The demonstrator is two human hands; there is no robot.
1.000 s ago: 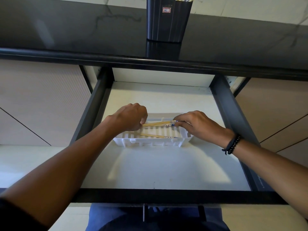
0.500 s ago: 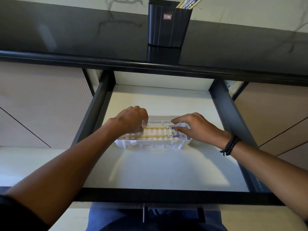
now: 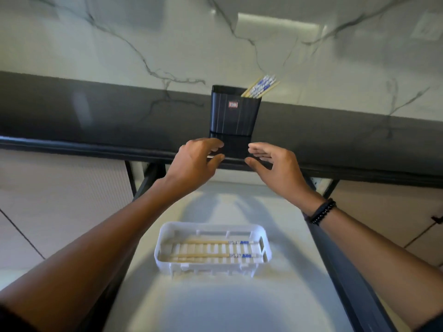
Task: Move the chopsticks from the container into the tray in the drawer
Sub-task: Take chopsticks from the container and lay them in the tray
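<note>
left hand (image 3: 196,159) and right hand (image 3: 271,164), both empty with fingers loose, hover apart at the counter edge (image 3: 96,149), just below the container (image 3: 233,113) holding chopsticks (image 3: 261,86). a pair (image 3: 203,255) lies flat in the tray (image 3: 165,232) in the drawer (image 3: 215,303). bracelet (image 3: 322,212) on the right wrist.

I count one left hand (image 3: 194,161) and one right hand (image 3: 275,166). One container (image 3: 233,113) stands just past the fingertips, holding a bunch of sticks (image 3: 261,86) too blurred to count. One tray (image 3: 211,265) sits behind the wrists, holding two chopsticks (image 3: 206,242).
</note>
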